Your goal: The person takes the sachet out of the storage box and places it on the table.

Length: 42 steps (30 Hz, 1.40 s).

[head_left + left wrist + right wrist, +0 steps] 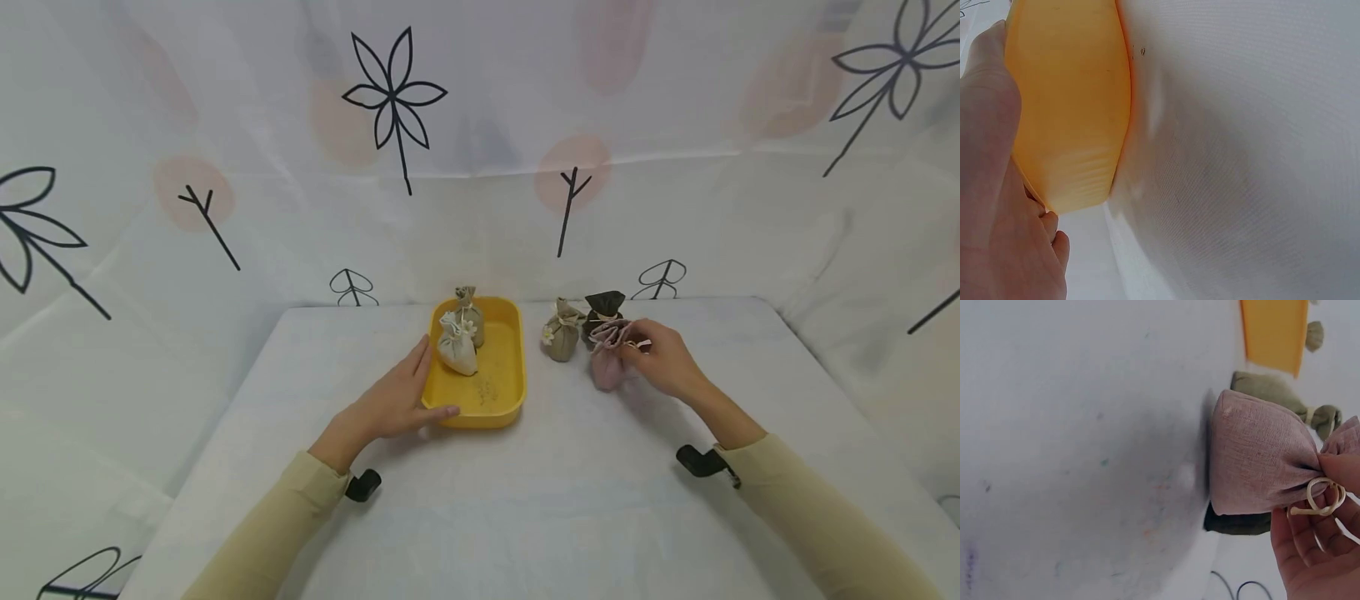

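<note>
My right hand (pixel 666 360) pinches the gathered neck of a dusty-pink drawstring pouch (pixel 1260 456), its cream cord tied in a loop by the fingers. Just behind it are a dark pouch (pixel 603 306) and an olive-beige pouch (pixel 561 332) with a small flower. My left hand (pixel 397 392) rests at the near left corner of a yellow tray (pixel 512 367), fingers straight along its left side and thumb by the front rim. Inside the tray, on its left, a cream pouch (pixel 456 346) with a flower leans beside a taupe pouch (pixel 474 315).
A white-covered table (pixel 510 508) bears the tray and pouches. Behind it hangs a pale cloth (pixel 480 225) with flower and twig drawings. Black camera mounts (pixel 701 461) sit at both wrists, near the sleeve cuffs.
</note>
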Available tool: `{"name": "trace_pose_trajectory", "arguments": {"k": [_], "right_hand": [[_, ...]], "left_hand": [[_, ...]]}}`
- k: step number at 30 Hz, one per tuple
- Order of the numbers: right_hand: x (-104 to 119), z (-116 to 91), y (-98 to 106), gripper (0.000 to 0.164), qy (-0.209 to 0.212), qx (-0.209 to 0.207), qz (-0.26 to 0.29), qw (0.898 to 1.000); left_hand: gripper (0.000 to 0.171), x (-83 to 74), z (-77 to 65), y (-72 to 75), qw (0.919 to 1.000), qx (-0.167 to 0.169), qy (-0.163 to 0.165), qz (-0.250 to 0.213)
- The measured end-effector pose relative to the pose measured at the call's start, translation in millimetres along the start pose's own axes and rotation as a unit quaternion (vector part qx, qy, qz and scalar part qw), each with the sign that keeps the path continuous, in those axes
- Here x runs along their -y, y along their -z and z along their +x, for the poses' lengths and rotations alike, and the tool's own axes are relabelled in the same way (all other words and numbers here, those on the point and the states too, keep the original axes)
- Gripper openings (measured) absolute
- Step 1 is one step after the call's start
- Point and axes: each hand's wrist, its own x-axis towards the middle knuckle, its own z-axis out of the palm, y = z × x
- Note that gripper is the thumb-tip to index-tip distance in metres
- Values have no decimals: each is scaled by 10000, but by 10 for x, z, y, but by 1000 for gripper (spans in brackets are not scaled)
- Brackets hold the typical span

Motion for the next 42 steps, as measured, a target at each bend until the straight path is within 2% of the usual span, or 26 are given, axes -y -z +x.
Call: {"name": "trace_pose_trajectory", "arguments": {"k": [7, 14, 22, 28, 35, 42], "right_hand": [[-105, -8, 3, 24, -242, 54, -94, 9996], [-70, -20, 26, 28, -288, 135, -133, 9994], [-81, -96, 104, 38, -283, 36, -125, 9995], [-66, -191, 197, 38, -284, -59, -147, 9995], [61, -250, 254, 36, -126, -73, -207, 9997], [307, -232, 198, 27, 346, -62, 18, 9994]], "left_hand": [[122, -17, 2, -3, 10000, -45, -2, -43], [122, -23, -4, 4, 10000, -17, 13, 4], [124, -18, -15, 8, 10000, -14, 32, 2], [124, -5, -10, 6, 10000, -2, 25, 35], [123, 15, 0, 6, 10000, -29, 21, 66], [123, 26, 5, -9, 10000, -19, 2, -19]]}}
